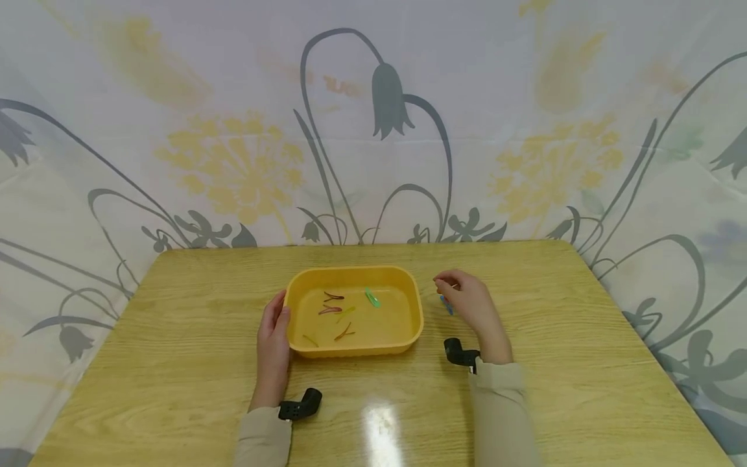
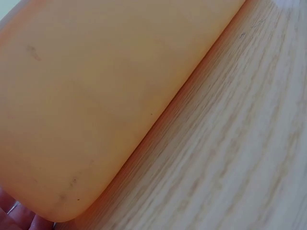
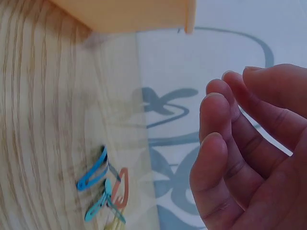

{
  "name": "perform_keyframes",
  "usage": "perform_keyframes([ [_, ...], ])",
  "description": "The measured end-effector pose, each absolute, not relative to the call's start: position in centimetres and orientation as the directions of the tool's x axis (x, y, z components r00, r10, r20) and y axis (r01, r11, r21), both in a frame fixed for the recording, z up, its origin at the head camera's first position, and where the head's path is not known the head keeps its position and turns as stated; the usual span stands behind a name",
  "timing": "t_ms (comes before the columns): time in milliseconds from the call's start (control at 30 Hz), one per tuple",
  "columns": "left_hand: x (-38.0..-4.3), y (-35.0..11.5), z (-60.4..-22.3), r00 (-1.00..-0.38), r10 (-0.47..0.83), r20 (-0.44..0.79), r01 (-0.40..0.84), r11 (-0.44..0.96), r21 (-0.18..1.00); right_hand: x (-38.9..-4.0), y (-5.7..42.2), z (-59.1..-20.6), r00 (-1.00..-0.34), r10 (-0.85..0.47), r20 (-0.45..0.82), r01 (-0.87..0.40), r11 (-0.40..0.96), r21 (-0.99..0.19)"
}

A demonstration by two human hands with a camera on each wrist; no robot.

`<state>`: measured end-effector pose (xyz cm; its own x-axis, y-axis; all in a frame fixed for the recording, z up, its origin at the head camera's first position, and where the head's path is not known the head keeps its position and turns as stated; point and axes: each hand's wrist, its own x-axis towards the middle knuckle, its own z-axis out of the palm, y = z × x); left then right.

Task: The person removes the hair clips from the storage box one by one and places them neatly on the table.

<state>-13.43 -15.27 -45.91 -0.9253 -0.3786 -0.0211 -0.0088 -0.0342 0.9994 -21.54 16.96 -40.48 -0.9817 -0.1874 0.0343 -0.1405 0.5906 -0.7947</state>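
My left hand (image 1: 273,334) holds a yellow plastic tray (image 1: 362,351) at its left end, fingers along the outer wall and thumb at the rim. In the left wrist view, fingertips (image 2: 19,218) show at the corner of the tray. Inside lie several snap hair clips, among them a green clip (image 1: 372,298), a red clip (image 1: 331,310) and an orange clip (image 1: 345,333). To the right of the tray, my right hand (image 1: 469,303) hovers with loosely bent fingers, nothing visible between them. Below it lie a blue hair clip (image 3: 92,171), a teal clip (image 3: 97,206) and an orange clip (image 3: 123,187).
Everything stands on a wood-grain table (image 1: 175,363). Behind its far edge hangs a pale cloth (image 1: 350,162) printed with flowers. Part of a yellow clip (image 3: 115,223) shows at the bottom of the right wrist view.
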Motion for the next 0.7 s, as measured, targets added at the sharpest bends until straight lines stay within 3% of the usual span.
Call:
perform_keyframes([
  [400,-13.3,-15.3,-45.8,-0.927,-0.374,-0.019,0.004,-0.06,0.998,-20.9,14.8,-39.5,-0.973,-0.218,0.073,-0.191,0.591,-0.784],
  [700,-13.3,-15.3,-45.9,-0.928,-0.373,-0.009,0.014,-0.06,0.998,-20.2,12.5,-38.3,-0.945,-0.274,0.179,-0.314,0.604,-0.732],
])
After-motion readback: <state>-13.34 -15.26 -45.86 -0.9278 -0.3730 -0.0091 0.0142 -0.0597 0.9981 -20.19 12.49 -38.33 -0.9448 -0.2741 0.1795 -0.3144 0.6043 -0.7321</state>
